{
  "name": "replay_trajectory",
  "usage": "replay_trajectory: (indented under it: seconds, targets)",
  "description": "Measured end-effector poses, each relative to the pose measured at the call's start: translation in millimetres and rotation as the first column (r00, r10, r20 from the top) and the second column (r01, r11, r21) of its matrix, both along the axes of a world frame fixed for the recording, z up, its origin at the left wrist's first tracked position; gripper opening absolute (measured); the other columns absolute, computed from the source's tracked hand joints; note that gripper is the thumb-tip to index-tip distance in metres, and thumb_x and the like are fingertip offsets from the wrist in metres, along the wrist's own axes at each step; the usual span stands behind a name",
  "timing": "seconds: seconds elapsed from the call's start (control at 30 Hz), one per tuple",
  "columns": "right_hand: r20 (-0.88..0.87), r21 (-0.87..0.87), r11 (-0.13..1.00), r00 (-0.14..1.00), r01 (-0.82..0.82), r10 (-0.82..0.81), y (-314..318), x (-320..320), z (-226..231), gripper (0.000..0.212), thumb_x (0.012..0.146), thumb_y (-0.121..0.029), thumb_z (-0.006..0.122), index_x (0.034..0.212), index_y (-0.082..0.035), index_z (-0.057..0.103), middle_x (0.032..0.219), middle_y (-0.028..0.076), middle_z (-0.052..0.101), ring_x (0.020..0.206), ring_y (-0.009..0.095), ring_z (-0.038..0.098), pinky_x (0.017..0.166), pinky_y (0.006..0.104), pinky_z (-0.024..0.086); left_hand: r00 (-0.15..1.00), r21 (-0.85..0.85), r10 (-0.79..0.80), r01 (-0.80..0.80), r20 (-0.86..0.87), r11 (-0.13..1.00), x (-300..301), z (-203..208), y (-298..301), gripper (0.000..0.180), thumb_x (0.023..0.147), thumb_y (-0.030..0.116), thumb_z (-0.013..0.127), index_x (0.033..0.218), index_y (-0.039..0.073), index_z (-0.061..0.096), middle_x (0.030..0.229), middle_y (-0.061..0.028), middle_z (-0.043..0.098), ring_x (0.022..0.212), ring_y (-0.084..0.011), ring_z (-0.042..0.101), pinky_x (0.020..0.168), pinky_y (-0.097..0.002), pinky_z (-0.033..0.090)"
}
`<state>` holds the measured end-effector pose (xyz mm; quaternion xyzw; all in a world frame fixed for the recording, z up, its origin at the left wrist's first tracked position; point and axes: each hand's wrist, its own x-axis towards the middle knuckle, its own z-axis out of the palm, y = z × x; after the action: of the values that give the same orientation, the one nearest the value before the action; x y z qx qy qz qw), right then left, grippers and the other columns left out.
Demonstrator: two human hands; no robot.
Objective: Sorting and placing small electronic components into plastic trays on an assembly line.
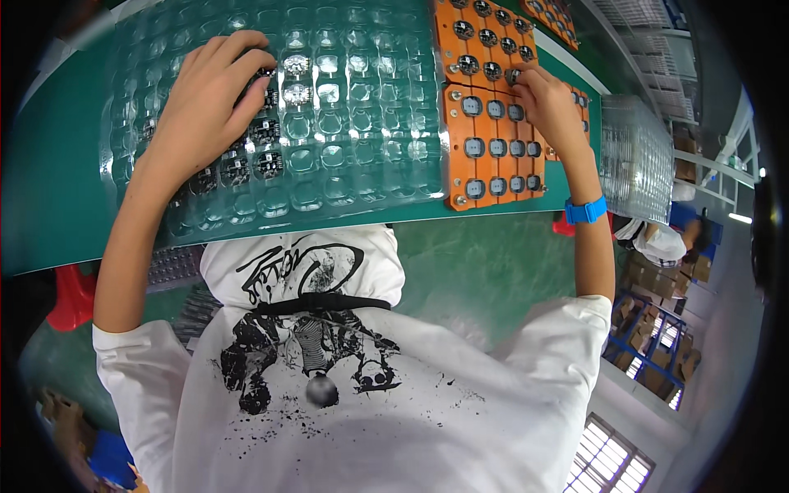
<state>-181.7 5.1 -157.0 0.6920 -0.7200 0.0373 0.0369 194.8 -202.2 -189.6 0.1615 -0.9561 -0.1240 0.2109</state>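
My left hand [212, 103] is over a clear plastic blister tray [362, 123], its fingers bent. Between thumb and forefinger a small dark circuit board [265, 72] shows in part. More such boards, such as this black board [269, 164], lie in pockets around and below the hand. My right hand [549, 103], with a blue band on its wrist, reaches over the orange fixtures at the right. Its fingertips close on a small round board [512, 76] at the edge of the upper orange fixture [479, 51]. Grey inserts sit in the lower orange fixture [485, 168].
A green tabletop [49, 197] bears the tray and fixtures. Stacked clear trays [637, 156] stand to the right. A red stool [74, 300] is below the table at left. Another person [662, 242] and shelves with cartons [653, 345] are farther off.
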Motion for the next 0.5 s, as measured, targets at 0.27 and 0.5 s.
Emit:
replay_trajectory:
  seconds: [0.27, 0.5]
  targets:
    - [0.019, 0.021, 1.0, 1.0, 0.019, -0.019, -4.2, 1.4, 7.0, 0.009, 0.081, 0.0, 0.063, 0.083, 0.004, 0.056, 0.109, 0.013, 0.062, 0.085, 0.035, 0.063, 0.07, 0.0387, 0.052, 1.0, -0.003, 0.002, -0.002, -0.006, 1.0, -0.1, -0.2, 0.5, 0.017, 0.086, 0.01, 0.056, 0.102, 0.002, 0.059, 0.114, -0.009, 0.055, 0.107, -0.0285, 0.052, 0.094, -0.0398, 0.039]
    - [-0.206, 0.124, 0.99, 0.975, -0.06, 0.085, -13.8, 6.6, 3.0, 0.009, 0.08, 0.003, 0.061, 0.083, 0.005, 0.052, 0.097, 0.014, 0.059, 0.086, 0.035, 0.06, 0.069, 0.0395, 0.05, 1.0, -0.022, -0.004, 0.004, -0.017, 1.0, 0.4, -2.0, -1.5, 0.017, 0.087, 0.01, 0.056, 0.101, 0.002, 0.059, 0.113, -0.009, 0.056, 0.106, -0.0281, 0.052, 0.093, -0.0399, 0.039]
